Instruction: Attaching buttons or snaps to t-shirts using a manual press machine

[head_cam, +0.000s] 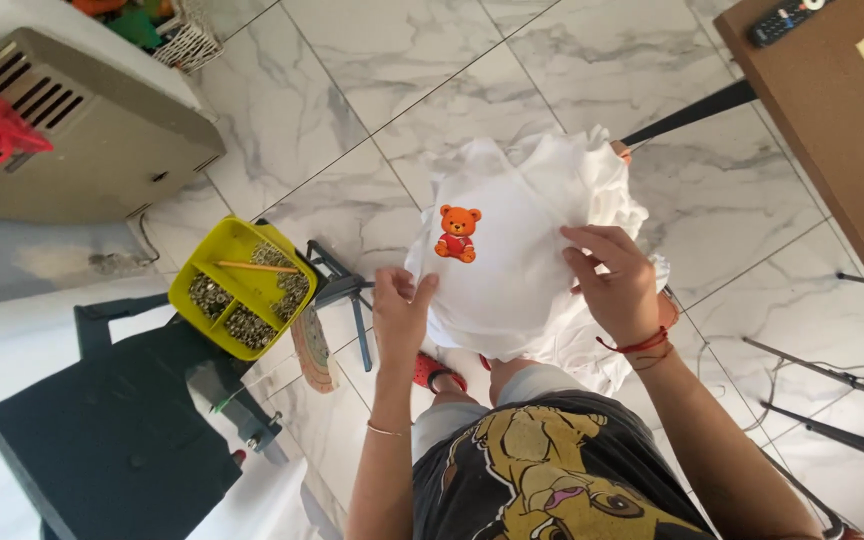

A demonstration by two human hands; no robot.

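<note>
A white garment (522,250) with a small orange teddy-bear patch (458,233) is bunched over my lap. My left hand (401,310) pinches its lower left edge. On the cloth's right side my right hand (617,285) presses down with fingers spread and gripping the fabric; a red string bracelet circles that wrist. The garment's lower folds hang down behind both hands.
A yellow divided tray (242,288) of small metal snaps sits on a dark press stand (122,420) at the left. A grey heater (82,130) stands at upper left, a brown table (832,130) with a remote at upper right, and cables and metal legs at right.
</note>
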